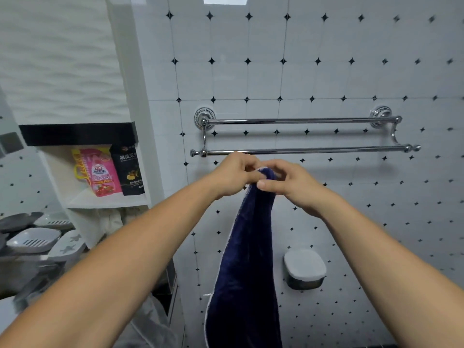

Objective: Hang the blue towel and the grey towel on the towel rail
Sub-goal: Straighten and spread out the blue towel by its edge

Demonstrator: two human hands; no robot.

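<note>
While both forearms reach forward from the bottom of the view, the left hand (234, 173) and the right hand (288, 182) pinch the top edge of the blue towel (247, 267) between them, and it hangs straight down, bunched. Just beyond the hands, the two-bar chrome towel rail (303, 135) sits bare on the tiled wall (326, 59), with a wall-mounted soap dish (305, 268) lower right of the towel.

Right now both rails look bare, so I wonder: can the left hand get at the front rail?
Probably yes. The left hand sits just under the front rail with nothing between, though it is pinching the blue towel.
</note>
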